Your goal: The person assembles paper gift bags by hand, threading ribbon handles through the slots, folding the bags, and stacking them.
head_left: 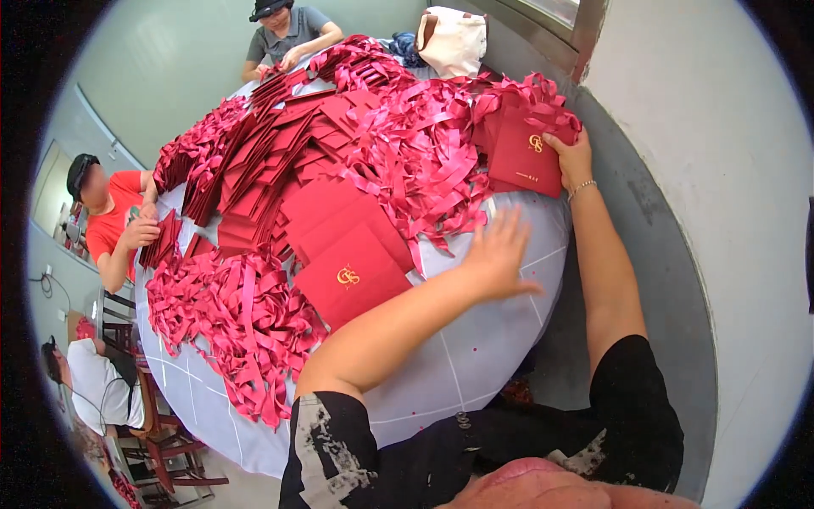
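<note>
A round white-clothed bench [475, 356] stands by a grey wall [661, 254], heaped with red ribbons [415, 153] and red cards [352, 276] — three other people sit around it. The right hand [572, 157] pinches a red card stack [526, 157] at the bench's far edge. The left hand [496, 254] hovers, fingers spread, beside the ribbons — holding nothing.

cards [349, 276] mid-table [475, 365] | ribbons [233, 318] left, ribbons behind | card stack [526, 157] far right
</note>
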Tool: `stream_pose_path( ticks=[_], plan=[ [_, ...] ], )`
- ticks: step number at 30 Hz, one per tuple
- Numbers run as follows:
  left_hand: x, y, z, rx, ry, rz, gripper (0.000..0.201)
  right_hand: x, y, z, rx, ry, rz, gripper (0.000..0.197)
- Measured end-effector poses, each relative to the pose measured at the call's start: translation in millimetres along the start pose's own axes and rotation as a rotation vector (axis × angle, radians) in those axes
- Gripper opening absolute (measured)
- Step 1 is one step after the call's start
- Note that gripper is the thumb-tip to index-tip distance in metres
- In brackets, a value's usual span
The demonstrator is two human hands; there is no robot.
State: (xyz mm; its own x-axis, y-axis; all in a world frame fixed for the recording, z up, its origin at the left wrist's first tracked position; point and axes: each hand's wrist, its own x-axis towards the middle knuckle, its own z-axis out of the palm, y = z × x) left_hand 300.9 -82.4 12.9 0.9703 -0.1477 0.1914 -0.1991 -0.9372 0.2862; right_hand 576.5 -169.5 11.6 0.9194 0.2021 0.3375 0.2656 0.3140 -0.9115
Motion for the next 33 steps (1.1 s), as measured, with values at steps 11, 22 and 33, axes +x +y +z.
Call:
stream_pose_path(
  ticks=[11, 22, 33],
  plan=[
    [-37.0, 33.5, 52.3, -0.211, 0.091, 0.287, 0.038, -2.4, -5.8, 6.9, 0.062, 0.039, 0.012, 0.061],
    [-47.1, 55.7, 47.8, -0.296, 0.046, 0.516, 0.027, -11.1, 4.4, -11.5, 0.068, -0.04, 0.032, 0.071],
    [-76.3, 50.1, 10.7, -0.479, 0.062, 0.392, 0.043, -64.5, -34.0, -18.8, -0.135, -0.247, 0.123, 0.1]
  ],
)
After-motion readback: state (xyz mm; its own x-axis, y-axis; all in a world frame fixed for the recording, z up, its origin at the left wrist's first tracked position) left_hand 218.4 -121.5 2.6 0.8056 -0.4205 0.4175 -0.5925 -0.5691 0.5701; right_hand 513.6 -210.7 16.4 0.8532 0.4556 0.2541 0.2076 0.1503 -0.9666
